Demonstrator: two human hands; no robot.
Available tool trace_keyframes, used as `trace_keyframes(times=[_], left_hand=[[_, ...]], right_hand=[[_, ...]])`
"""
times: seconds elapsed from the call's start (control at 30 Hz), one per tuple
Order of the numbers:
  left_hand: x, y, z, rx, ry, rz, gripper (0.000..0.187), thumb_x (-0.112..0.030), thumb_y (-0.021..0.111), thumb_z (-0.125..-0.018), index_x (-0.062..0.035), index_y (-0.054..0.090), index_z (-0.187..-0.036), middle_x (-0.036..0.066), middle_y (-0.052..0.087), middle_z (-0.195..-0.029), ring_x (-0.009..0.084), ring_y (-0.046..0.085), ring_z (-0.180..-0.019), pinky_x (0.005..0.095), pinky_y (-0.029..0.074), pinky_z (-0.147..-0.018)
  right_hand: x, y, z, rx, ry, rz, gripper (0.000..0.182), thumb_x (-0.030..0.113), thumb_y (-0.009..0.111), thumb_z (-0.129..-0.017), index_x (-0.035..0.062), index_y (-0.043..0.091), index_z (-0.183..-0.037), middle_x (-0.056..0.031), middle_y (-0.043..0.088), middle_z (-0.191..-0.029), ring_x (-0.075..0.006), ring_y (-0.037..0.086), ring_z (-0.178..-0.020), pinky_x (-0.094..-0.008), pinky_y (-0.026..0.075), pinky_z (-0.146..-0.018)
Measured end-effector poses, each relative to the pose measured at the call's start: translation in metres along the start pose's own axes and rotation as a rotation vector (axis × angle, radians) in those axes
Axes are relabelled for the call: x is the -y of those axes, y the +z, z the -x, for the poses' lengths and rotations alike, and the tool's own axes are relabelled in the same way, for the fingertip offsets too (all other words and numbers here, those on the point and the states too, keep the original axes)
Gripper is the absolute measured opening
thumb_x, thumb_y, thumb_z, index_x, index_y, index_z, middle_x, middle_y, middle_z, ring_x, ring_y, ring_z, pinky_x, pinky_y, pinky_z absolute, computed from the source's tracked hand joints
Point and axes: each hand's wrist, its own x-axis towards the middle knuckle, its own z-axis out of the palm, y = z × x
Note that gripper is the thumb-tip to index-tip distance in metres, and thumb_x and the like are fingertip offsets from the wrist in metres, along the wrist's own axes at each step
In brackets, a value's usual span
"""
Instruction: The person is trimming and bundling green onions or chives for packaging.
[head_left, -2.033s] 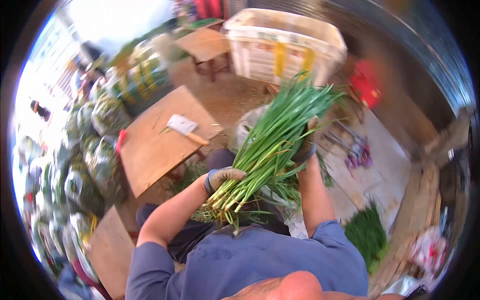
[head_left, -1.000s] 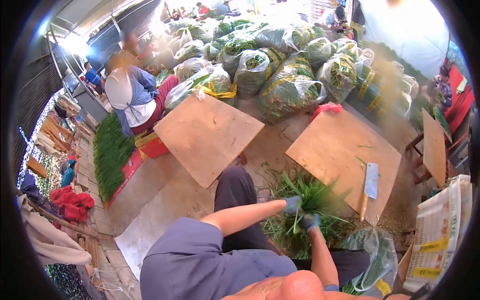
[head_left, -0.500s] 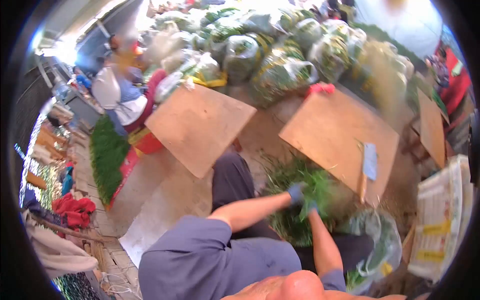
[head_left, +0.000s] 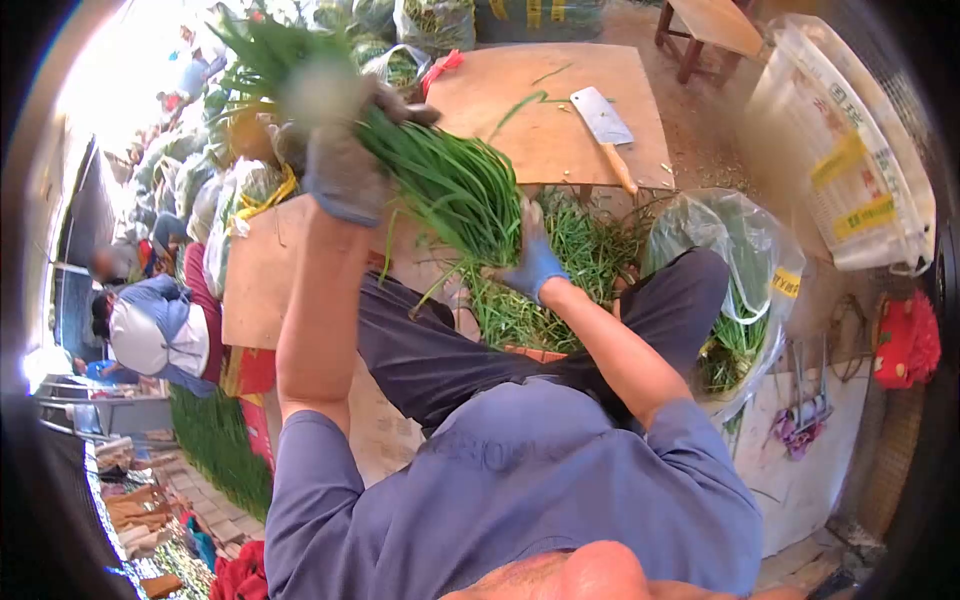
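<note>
A long bunch of green chives (head_left: 445, 185) is raised at the upper left, and my gloved left hand (head_left: 345, 165) is closed around its middle. A smudge on the lens blurs part of that hand. My right hand (head_left: 535, 258), in a blue glove, is spread with its palm side against the lower end of the bunch. Beneath it, between my legs, lies a pile of loose green leaves and trimmings (head_left: 530, 315). Beyond the pile is a wooden board (head_left: 500, 100) with a cleaver (head_left: 602, 115) and a few stray leaves on it.
A clear plastic bag (head_left: 740, 240) with greens stands by my right knee. White sacks (head_left: 850, 150) lean at the right. A second board (head_left: 260, 270) is at the left, near a seated person (head_left: 160, 330). Filled bags (head_left: 240, 200) crowd the back left.
My view has turned. My left hand has swung up and left with the chives, from low over the pile. My right hand has opened out against the bunch's end.
</note>
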Motion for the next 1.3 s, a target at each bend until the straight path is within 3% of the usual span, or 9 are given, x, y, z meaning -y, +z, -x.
trace_keyframes(times=[0.17,0.27,0.4,0.5,0.63,0.9,1.03,1.17,1.3], left_hand=[[-0.072,0.014,-0.001,0.063,0.218,-0.038,0.021,-0.024,0.057,-0.095,-0.0084,0.054,-0.080,0.004,0.050,-0.068,0.0288,0.062,-0.075,0.0498,0.052,-0.086],[-0.082,0.019,0.001,0.019,0.333,-0.204,0.019,-0.022,0.060,-0.093,-0.0089,0.053,-0.082,0.003,0.047,-0.066,0.0243,0.057,-0.069,0.0485,0.052,-0.086],[-0.124,-0.037,-0.029,-0.044,0.541,-0.320,0.018,-0.021,0.064,-0.090,-0.0101,0.053,-0.080,0.002,0.050,-0.068,0.0217,0.055,-0.068,0.0472,0.051,-0.085],[-0.155,-0.081,-0.044,-0.018,0.884,-0.918,0.019,-0.021,0.062,-0.091,-0.0113,0.052,-0.078,0.001,0.050,-0.068,0.0210,0.054,-0.072,0.0453,0.048,-0.086],[-0.153,-0.055,-0.024,0.010,0.655,-0.288,0.022,-0.022,0.058,-0.094,-0.0122,0.050,-0.076,0.000,0.049,-0.070,0.0192,0.051,-0.076,0.0423,0.043,-0.087],[-0.155,-0.025,-0.019,0.041,0.562,-0.289,0.021,-0.021,0.053,-0.095,-0.0104,0.049,-0.078,0.000,0.047,-0.070,0.0200,0.052,-0.076,0.0413,0.044,-0.087],[-0.179,-0.033,-0.007,0.212,0.341,0.174,0.013,-0.015,0.055,-0.090,-0.0067,0.051,-0.081,0.002,0.049,-0.075,0.0208,0.053,-0.077,0.0447,0.043,-0.091],[-0.171,-0.031,-0.006,0.100,0.365,0.093,0.013,-0.014,0.055,-0.090,-0.0075,0.050,-0.080,0.002,0.047,-0.073,0.0196,0.051,-0.074,0.0412,0.042,-0.086],[-0.169,-0.020,-0.012,0.340,0.216,0.265,0.012,-0.013,0.055,-0.090,-0.0080,0.049,-0.081,0.002,0.046,-0.073,0.0192,0.050,-0.073,0.0411,0.043,-0.088]], right_hand=[[-0.022,-0.001,0.018,0.037,0.166,-0.493,0.065,0.018,0.072,-0.080,0.0063,0.048,-0.139,-0.0224,0.062,-0.122,-0.0334,0.060,-0.117,-0.0374,0.047,-0.098],[-0.029,-0.012,0.026,0.031,0.352,-0.264,0.037,0.010,0.065,-0.085,0.0041,0.062,-0.121,-0.0193,0.070,-0.104,-0.0329,0.067,-0.101,-0.0377,0.052,-0.087],[-0.175,0.045,0.052,0.653,0.373,0.361,0.055,0.036,0.064,-0.086,0.0057,0.056,-0.132,-0.0228,0.065,-0.116,-0.0375,0.062,-0.110,-0.0425,0.050,-0.092],[-0.058,-0.024,0.060,0.905,0.263,0.412,0.070,0.049,0.064,-0.084,0.0070,0.050,-0.138,-0.0235,0.060,-0.127,-0.0389,0.057,-0.118,-0.0456,0.046,-0.099],[0.040,-0.081,0.036,-0.006,-0.110,-0.229,0.073,0.047,0.068,-0.085,0.0063,0.045,-0.141,-0.0220,0.053,-0.137,-0.0343,0.052,-0.127,-0.0429,0.041,-0.105],[0.066,-0.068,-0.023,-0.077,0.391,-1.224,0.037,0.032,0.060,-0.095,0.0019,0.058,-0.116,-0.0115,0.065,-0.099,-0.0198,0.059,-0.090,-0.0340,0.048,-0.088],[-0.039,-0.057,0.045,0.117,0.280,-0.902,0.035,0.031,0.065,-0.093,0.0006,0.060,-0.109,-0.0083,0.062,-0.093,-0.0181,0.056,-0.083,-0.0322,0.046,-0.082],[0.103,-0.163,0.034,-0.417,-0.312,0.050,0.085,0.041,0.076,-0.080,0.0040,0.036,-0.146,-0.0225,0.049,-0.138,-0.0324,0.049,-0.128,-0.0415,0.042,-0.104],[0.114,-0.118,-0.043,-0.146,-0.422,0.146,0.118,0.049,0.079,-0.072,0.0112,0.006,-0.156,-0.0278,0.039,-0.146,-0.0416,0.044,-0.131,-0.0437,0.043,-0.104]])
